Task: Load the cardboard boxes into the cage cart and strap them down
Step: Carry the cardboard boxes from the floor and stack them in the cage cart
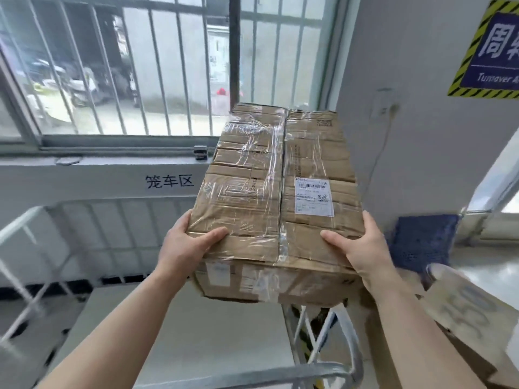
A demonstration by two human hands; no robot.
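While both hands (185,242) (362,248) hold the box (266,169), wall lettering (169,181) reads "笼车区".

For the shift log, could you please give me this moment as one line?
phase: loading | left hand: grips taped cardboard box, near-left corner | right hand: grips near-right corner | position: held up over cage cart | straps: none visible

Bright daylight thru window (168,66); tape glare, edges warped & blurry.

Creased, tape-wrapped cardboard box (252,197) bearing 1 white label, held roughly level above the metal cage cart (280,373).
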